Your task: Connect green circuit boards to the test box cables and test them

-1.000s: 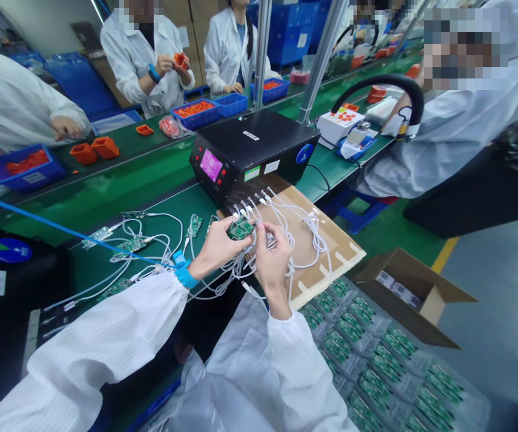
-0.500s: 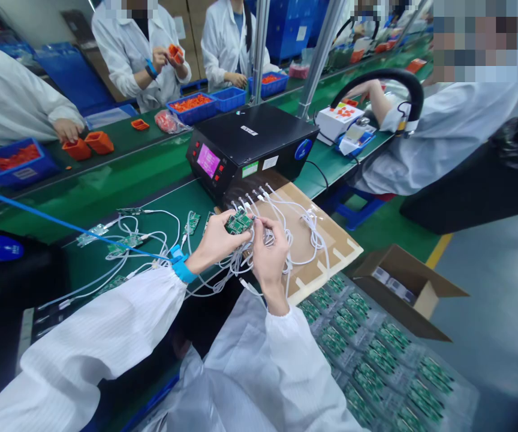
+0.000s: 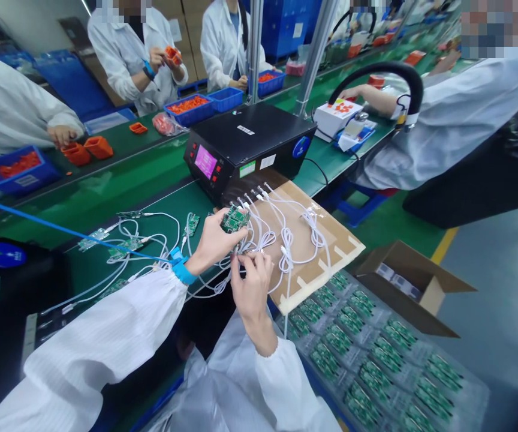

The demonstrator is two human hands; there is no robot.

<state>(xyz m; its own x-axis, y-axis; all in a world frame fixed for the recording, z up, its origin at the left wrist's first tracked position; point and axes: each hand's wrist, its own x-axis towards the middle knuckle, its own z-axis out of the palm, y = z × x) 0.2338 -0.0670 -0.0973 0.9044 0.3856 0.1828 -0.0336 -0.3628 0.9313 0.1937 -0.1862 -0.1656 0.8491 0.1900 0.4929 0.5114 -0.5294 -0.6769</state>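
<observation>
My left hand (image 3: 214, 241) holds a small green circuit board (image 3: 234, 218) up by its edge, above a bundle of white cables (image 3: 281, 240). A blue strap (image 3: 180, 269) circles that wrist. Just below and nearer to me, my right hand (image 3: 250, 282) pinches the end of one white cable, a little apart from the board. The cables run from a black tester box (image 3: 250, 144) with a pink screen and lie over a cardboard sheet (image 3: 326, 252).
More boards on white leads (image 3: 128, 245) lie on the green bench (image 3: 106, 198) to the left. A clear tray of several green boards (image 3: 367, 354) sits at lower right, beside an open carton (image 3: 414, 282). Other people in white coats work around blue bins (image 3: 191, 109) of orange parts.
My right hand has dropped down and back from the board, and now pinches a cable end. My left hand has kept the board raised in about the same place.
</observation>
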